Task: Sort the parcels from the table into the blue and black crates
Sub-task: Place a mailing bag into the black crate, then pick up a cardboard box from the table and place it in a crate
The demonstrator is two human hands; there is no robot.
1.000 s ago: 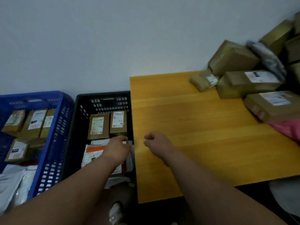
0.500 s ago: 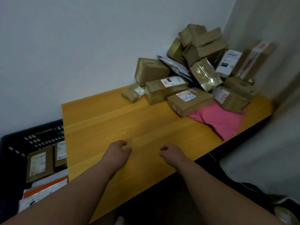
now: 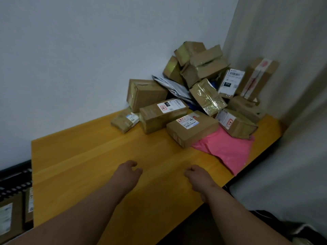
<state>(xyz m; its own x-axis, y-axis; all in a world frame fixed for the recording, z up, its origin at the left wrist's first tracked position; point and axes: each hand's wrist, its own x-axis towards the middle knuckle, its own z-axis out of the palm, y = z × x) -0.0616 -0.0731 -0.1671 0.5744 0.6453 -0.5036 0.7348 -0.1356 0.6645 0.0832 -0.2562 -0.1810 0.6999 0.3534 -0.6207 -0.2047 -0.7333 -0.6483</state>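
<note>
A: Piling up against the far right corner of the desk (image 3: 92, 167), the parcels (image 3: 194, 96) are what the view now centres on; a second ago it faced the crates, and the left hand (image 3: 128, 172) was down over the black crate (image 3: 16, 175).

B: And the hands now?

A: Both hover above the bare near part of the desk, well short of the heap. Left hand and right hand (image 3: 196, 175) each have loosely curled fingers and hold nothing, so neither grip is on a parcel.

B: So one drop looks finished?

A: I'd judge so, and a fresh pick is next. Nearest candidates are the labelled box (image 3: 192, 129) lying on the pink mailer (image 3: 228, 152), and the box with the white label (image 3: 162, 114) left of it.

B: The crates?

A: Only the black one's edge shows, far left, with boxes inside; blue is out of view.
</note>
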